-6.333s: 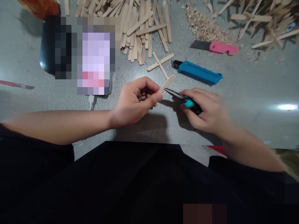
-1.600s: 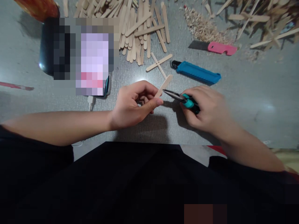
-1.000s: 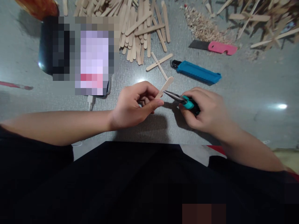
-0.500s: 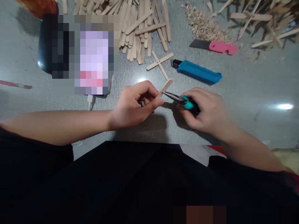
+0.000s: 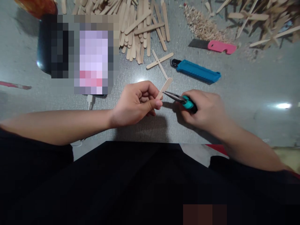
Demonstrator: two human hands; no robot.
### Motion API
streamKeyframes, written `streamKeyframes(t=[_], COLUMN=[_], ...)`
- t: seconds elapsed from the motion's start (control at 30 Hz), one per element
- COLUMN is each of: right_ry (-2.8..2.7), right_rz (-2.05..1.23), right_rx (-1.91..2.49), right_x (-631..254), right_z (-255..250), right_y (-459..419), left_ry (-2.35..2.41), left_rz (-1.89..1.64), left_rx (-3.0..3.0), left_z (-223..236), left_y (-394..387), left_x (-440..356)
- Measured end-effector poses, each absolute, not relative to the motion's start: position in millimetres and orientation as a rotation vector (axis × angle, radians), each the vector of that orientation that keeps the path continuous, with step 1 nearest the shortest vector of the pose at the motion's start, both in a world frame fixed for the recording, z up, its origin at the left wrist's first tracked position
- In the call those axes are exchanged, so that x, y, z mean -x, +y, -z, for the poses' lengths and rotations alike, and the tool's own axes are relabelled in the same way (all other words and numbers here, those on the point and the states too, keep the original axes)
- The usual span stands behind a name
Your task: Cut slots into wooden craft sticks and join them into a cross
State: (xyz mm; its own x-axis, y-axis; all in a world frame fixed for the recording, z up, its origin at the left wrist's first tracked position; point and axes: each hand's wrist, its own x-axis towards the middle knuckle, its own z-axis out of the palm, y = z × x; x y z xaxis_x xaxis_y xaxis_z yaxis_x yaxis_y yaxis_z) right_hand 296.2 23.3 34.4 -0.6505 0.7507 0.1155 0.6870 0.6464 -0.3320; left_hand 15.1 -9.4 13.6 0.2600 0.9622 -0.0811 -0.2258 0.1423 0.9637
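Note:
Between the thumb and fingers of my left hand [image 5: 136,104] is a wooden craft stick [image 5: 166,87], its rounded end pointing up and to the right. My right hand [image 5: 206,109] is closed around the handles of needle-nose pliers [image 5: 179,98] with black and teal grips. The tips of the pliers meet the stick's edge just above my left thumb; whether they pinch it I cannot tell. Just beyond the held stick, two craft sticks joined in a cross [image 5: 159,62] lie on the grey table [image 5: 253,93].
A blue utility knife [image 5: 199,71] and a pink-handled blade [image 5: 221,47] lie beyond my right hand. Behind them are wood shavings [image 5: 203,25] and stick crosses [image 5: 248,16]. Loose craft sticks [image 5: 133,31] are heaped at the back. A blurred-out phone [image 5: 93,59], a dark case [image 5: 43,43] and a paintbrush [image 5: 16,85] are leftward.
Both hands stay nearly in place. The held stick and the pliers have shifted only slightly, and the whole view has drifted a little.

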Motion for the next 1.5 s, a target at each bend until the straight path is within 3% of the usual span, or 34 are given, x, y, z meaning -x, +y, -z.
streamKeyframes(t=[0.37, 0.73, 1.03, 1.13, 1.33, 1.5], right_ry=[-2.537, -2.551, -2.619, -2.595, -2.619, -2.589], right_rz=[-0.373, -0.771, -0.137, -0.063, -0.153, -0.680], right_rx=[0.984, 1.090, 1.123, 1.066, 1.120, 1.215], right_x=[-296, -292, -298, -299, -295, -292], right_z=[-24, -48, -21, -18, -24, -46], right_y=[31, 20, 33, 37, 34, 29], left_ry=[0.726, 0.785, 0.847, 0.821, 0.778, 0.916], left_rz=[-0.940, -0.996, -0.888, -0.858, -0.842, -0.960], left_rx=[-1.016, -0.962, -0.803, -0.772, -0.790, -0.869], left_z=[-9, -17, -29, -36, -39, -28], left_y=[1, -4, -8, -11, -13, -8], left_x=[-10, -14, -14, -14, -14, -15])
